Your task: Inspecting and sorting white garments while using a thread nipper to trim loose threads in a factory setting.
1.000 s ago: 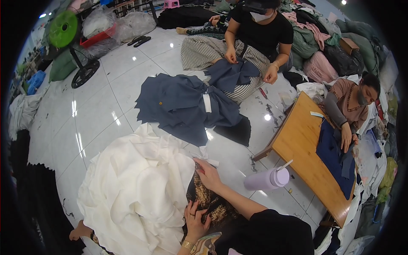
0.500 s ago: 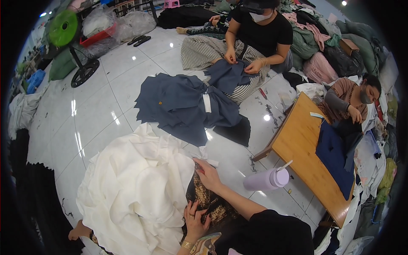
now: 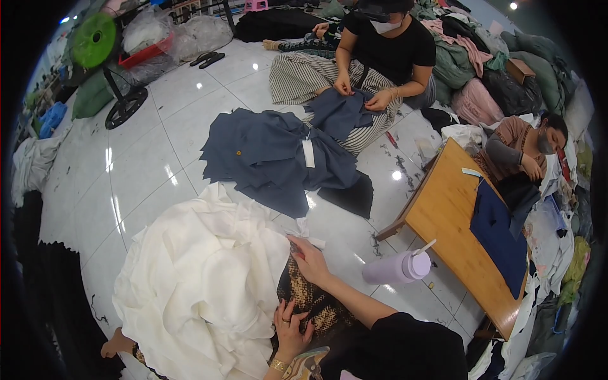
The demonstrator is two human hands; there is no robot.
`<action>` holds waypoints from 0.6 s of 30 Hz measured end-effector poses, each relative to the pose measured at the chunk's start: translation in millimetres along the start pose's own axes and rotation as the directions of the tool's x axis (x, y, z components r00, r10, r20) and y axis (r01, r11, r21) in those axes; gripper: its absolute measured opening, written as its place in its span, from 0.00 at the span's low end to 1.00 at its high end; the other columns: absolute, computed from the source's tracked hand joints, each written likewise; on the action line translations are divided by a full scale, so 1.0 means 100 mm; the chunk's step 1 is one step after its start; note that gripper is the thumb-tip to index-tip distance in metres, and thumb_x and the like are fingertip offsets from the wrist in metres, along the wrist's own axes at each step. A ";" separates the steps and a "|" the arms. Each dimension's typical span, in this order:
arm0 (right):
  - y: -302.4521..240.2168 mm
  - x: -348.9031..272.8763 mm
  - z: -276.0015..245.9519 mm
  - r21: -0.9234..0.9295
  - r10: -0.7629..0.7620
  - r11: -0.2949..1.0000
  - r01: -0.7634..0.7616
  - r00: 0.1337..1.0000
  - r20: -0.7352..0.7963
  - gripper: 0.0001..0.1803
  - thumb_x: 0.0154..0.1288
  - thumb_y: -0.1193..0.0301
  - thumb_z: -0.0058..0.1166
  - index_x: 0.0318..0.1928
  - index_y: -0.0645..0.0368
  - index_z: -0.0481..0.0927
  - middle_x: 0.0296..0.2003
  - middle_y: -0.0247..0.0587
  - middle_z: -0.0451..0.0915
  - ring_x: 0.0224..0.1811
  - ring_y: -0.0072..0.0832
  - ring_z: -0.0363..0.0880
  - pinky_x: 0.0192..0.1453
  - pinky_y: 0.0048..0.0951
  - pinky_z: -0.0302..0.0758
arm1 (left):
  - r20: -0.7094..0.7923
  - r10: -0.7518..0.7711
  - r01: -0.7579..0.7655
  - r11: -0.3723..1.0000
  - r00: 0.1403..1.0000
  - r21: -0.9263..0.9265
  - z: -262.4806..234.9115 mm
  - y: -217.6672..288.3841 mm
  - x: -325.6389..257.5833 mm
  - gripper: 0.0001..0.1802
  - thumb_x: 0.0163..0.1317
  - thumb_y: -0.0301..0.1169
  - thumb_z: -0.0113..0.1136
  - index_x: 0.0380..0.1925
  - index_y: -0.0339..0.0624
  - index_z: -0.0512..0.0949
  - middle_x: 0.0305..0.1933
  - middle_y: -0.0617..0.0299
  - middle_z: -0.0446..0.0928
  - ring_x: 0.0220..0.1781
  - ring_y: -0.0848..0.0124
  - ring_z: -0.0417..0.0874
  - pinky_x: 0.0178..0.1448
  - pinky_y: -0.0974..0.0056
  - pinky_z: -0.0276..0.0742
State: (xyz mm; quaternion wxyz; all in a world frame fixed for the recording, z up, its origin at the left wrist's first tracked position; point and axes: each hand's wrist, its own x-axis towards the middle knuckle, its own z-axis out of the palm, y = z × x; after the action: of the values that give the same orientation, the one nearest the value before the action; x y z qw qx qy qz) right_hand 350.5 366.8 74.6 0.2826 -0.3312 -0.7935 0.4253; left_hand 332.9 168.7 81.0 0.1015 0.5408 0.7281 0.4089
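Note:
A large heap of white fabric spreads over my lap and the floor in front of me. My right hand is at its right edge, thumb and fingertips closed on the white border near a corner. Lower down, my left hand, with a ring and a gold bracelet, rests palm down where the white fabric meets my black-and-gold patterned clothing. Its fingers are bent a little and spread apart. The heap's folds hide what lies beneath it.
Dark blue-grey cloth pieces lie ahead; a co-worker handles one. A lilac bottle stands right of my arm. Beyond it, another co-worker sits at a low wooden table with navy cloth. A green fan stands far left.
My hands and the white fabric look almost unmoved. The co-worker at the wooden table has shifted a hand and the dark cloth slightly.

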 end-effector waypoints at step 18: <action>-0.02 0.00 -0.01 0.031 0.026 0.999 -0.026 1.000 0.000 0.21 0.58 0.75 0.46 0.54 0.56 0.68 0.49 0.47 0.72 0.49 0.41 0.72 0.52 0.30 0.69 | 0.014 -0.010 0.010 1.000 1.000 -0.003 0.00 0.00 -0.01 0.15 0.44 0.29 0.63 0.34 0.42 0.73 0.58 0.51 0.63 0.63 0.47 0.59 0.61 0.46 0.56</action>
State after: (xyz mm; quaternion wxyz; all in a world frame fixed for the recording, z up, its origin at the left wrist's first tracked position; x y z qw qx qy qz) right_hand 350.4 366.4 76.5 0.2822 -0.3371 -0.7823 0.4414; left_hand 333.2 167.7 80.4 0.1097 0.5398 0.7293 0.4058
